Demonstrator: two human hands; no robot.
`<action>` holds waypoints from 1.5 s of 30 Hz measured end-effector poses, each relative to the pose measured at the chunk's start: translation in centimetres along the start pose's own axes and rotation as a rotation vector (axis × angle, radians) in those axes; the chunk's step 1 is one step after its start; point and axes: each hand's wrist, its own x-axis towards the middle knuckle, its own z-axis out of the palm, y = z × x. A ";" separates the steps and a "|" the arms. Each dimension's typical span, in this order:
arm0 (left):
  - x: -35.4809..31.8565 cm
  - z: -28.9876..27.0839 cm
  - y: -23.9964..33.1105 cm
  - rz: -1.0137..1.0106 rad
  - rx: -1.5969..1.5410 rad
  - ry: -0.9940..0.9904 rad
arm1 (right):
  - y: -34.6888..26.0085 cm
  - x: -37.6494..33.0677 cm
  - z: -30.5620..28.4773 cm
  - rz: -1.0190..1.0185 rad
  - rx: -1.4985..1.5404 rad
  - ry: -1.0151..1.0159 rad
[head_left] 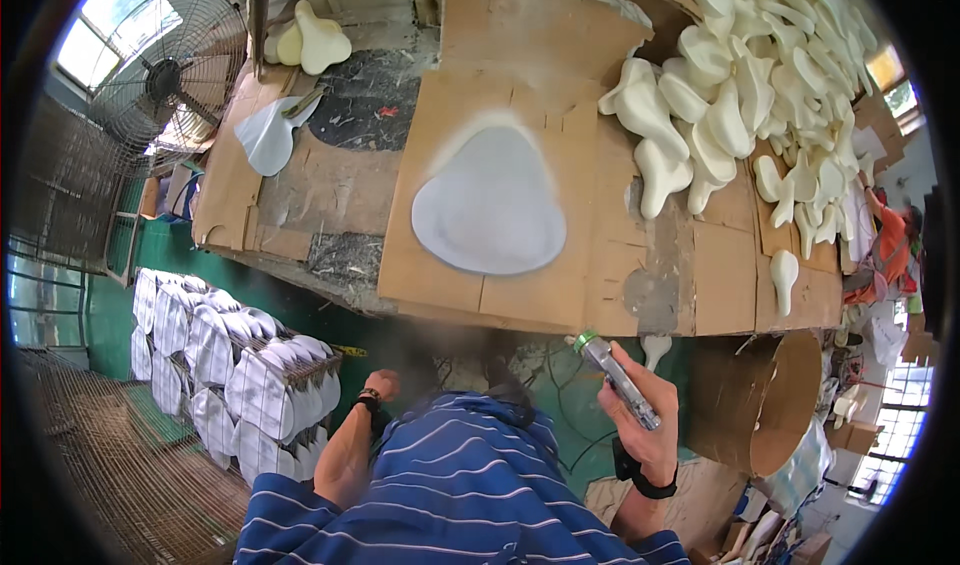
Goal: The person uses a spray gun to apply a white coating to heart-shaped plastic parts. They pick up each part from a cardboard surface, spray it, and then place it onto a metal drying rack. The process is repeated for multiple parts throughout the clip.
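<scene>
In my right hand (647, 405) is a silver spray gun (625, 385) with a green ring near its nozzle, my fingers wrapped round it. The nozzle points up and left, just off the table's front edge. My left hand (382, 384) hangs beside my body with its fingers curled in, and I see nothing in it. Ahead of me a light grey, rounded triangular sheet (490, 210) lies flat on a piece of cardboard (408, 265). Pale haze marks the cardboard around the sheet's upper edge.
Cream saddle-shaped foam pieces (735, 115) are heaped at the right. A similar grey sheet (268, 135) lies at the far left of the table, near a standing fan (165, 80). White pieces (212, 350) fill a wire rack at my left. An open cardboard drum (735, 395) stands at the right.
</scene>
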 end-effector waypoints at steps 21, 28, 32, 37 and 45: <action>5.0 -0.8 -2.2 0.078 0.126 -0.098 | 0.0 -2.8 -0.9 0.087 0.032 0.101; 2.4 0.1 1.0 -0.011 -0.078 -0.108 | -0.4 -1.8 -0.2 0.051 -0.018 0.191; 1.6 0.2 1.1 0.017 -0.148 -0.127 | -0.6 -1.2 0.4 0.019 -0.019 0.132; 1.4 1.0 0.7 0.007 0.081 -0.002 | -1.7 -0.9 0.3 -0.066 -0.057 -0.124; 1.3 0.7 0.9 0.023 -0.100 -0.122 | -1.0 -1.0 -0.3 -0.008 -0.086 0.141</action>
